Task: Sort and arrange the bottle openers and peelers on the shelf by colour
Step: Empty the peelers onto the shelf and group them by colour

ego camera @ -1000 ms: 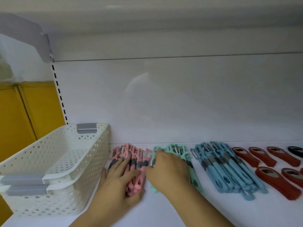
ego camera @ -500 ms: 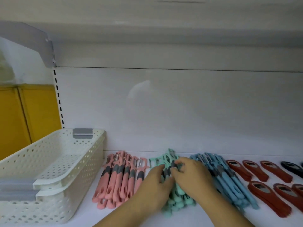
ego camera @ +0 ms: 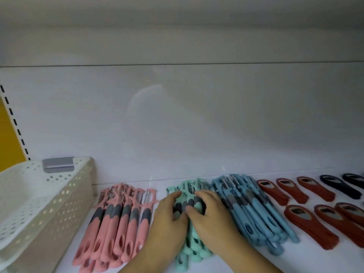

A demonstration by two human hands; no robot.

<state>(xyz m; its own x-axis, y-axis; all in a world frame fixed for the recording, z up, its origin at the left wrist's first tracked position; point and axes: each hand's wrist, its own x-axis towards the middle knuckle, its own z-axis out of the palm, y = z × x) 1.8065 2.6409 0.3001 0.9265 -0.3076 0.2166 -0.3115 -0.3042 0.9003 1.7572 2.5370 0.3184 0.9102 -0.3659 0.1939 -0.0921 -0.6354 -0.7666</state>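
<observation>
Both hands grip the mint-green peelers [ego camera: 192, 253], fingers curled: left hand [ego camera: 169, 219] on the pile's left, right hand [ego camera: 212, 219] on its right. This pile lies on the shelf [ego camera: 307, 261] between pink peelers [ego camera: 118, 223] and blue peelers [ego camera: 256, 209], with red bottle openers [ego camera: 307, 219] farther right.

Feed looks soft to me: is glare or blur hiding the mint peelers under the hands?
Head view: the whole frame is slightly soft, and the blades of the mint peelers smear together. Same view: a pale reflection sits on the back panel, none on the peelers. The left hand and right hand, not glare, cover the pile's middle.
</observation>
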